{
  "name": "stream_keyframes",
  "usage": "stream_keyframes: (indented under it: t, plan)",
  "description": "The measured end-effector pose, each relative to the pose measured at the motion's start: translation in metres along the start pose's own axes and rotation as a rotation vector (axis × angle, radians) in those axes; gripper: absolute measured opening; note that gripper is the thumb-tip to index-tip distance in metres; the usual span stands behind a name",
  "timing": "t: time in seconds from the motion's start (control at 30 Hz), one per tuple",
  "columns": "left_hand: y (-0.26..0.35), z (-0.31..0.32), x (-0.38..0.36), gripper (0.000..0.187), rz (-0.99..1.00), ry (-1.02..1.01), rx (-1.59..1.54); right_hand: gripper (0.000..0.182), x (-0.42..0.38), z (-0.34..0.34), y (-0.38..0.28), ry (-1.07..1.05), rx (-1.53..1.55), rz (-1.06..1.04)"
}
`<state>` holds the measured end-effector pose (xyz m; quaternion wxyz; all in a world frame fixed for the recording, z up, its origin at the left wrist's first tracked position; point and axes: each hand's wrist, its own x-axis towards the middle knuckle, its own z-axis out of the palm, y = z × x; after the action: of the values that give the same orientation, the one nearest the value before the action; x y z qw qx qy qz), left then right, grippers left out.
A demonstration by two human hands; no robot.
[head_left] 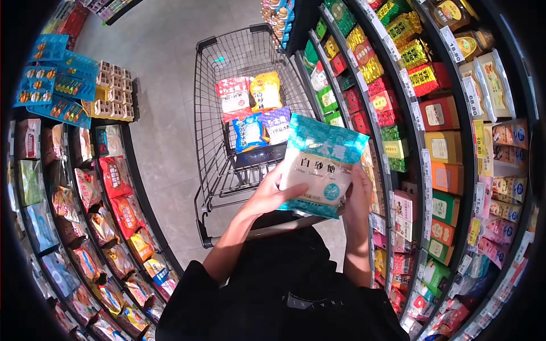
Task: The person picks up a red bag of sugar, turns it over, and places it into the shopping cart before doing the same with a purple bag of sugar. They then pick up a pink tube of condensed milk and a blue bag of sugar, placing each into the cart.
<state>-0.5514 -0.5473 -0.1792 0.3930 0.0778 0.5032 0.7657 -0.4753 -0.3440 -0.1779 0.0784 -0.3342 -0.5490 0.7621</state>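
Both my hands hold a teal and white bag of white sugar [318, 167], its printed front turned up toward me. My left hand [276, 190] grips its left edge, thumb across the front. My right hand [358, 184] clasps the right edge, with some fingers hidden behind the bag. Beyond it stands a black wire shopping cart [206, 102]. Inside the cart lie a red and white bag [234, 98], a yellow bag [265, 91], a blue bag [249, 132] and a purple and white bag [277, 125]. The sugar bag overlaps the cart's near right side from this view.
Shelves of boxed and bagged goods [443, 146] run close along the right, with price tags on their edges. On the left, another shelf [119, 193] holds packaged snacks, with blue display packs [57, 79] at its far end. Grey floor [165, 108] lies between the left shelf and the cart.
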Motion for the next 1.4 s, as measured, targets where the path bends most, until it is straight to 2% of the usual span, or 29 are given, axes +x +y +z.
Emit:
stream_keyframes:
  t: [0.07,0.1,0.13,0.2,0.27,0.33,0.37,0.4,0.43,0.53,0.6,0.7,0.8,0.87,1.0,1.03,1.2,1.4]
  plan:
    - [-0.006,-0.004,0.002,0.062,0.006,0.058,0.019,0.029,0.002,0.001,-0.001,0.099,-0.025,-0.048]
    - [-0.006,-0.007,0.004,0.062,0.011,0.073,0.024,0.029,0.002,-0.008,0.001,0.025,-0.152,-0.097]
    - [-0.007,-0.010,0.005,0.062,0.011,0.090,0.037,0.029,0.000,-0.012,0.009,0.010,-0.150,-0.093]
    - [-0.006,-0.019,0.008,0.062,0.013,0.116,0.044,0.027,-0.002,-0.022,0.030,0.079,-0.594,-0.377]
    - [0.000,-0.043,0.014,0.060,0.015,0.275,0.100,0.023,-0.004,-0.025,0.048,0.103,-0.684,-0.352]
    - [0.008,-0.083,0.027,0.056,0.077,0.440,0.274,0.021,-0.004,-0.028,0.062,-0.019,-1.203,-0.737]
    - [0.018,-0.105,0.034,0.055,0.088,0.528,0.431,0.020,-0.005,-0.015,0.056,-0.044,-1.193,-0.790]
    - [0.029,-0.127,0.044,0.053,0.187,0.568,0.420,0.020,-0.004,-0.014,0.056,-0.046,-1.193,-0.784]
    - [0.046,-0.144,0.050,0.050,0.199,0.614,0.481,0.018,-0.004,-0.012,0.057,-0.032,-1.191,-0.770]
    - [0.077,-0.197,0.077,0.050,0.329,0.704,0.346,0.017,0.001,-0.011,0.060,-0.024,-1.166,-0.763]
    - [0.092,-0.222,0.092,0.051,0.359,0.747,0.271,0.017,0.002,-0.011,0.062,-0.072,-1.150,-0.750]
    - [0.093,-0.261,0.119,0.053,0.330,0.786,0.201,0.015,0.005,-0.007,0.064,-0.032,-1.167,-0.763]
    - [0.077,-0.281,0.149,0.047,0.338,0.819,0.292,0.013,0.011,-0.003,0.068,0.013,-1.179,-0.787]
    - [0.054,-0.298,0.171,0.047,0.267,0.785,0.331,0.012,0.010,-0.005,0.071,0.008,-1.230,-0.736]
    - [-0.011,-0.319,0.210,0.049,0.173,0.720,0.238,0.012,0.012,0.002,0.067,-0.014,-1.245,-0.675]
    - [-0.026,-0.322,0.214,0.050,0.140,0.714,0.233,0.010,0.015,0.002,0.069,-0.014,-1.235,-0.716]
    - [-0.079,-0.328,0.203,0.052,0.043,0.677,0.187,0.008,0.022,0.007,0.068,0.000,-1.263,-0.680]
    - [-0.081,-0.334,0.168,0.051,-0.029,0.780,0.099,0.005,0.028,0.011,0.064,0.034,-1.282,-0.667]
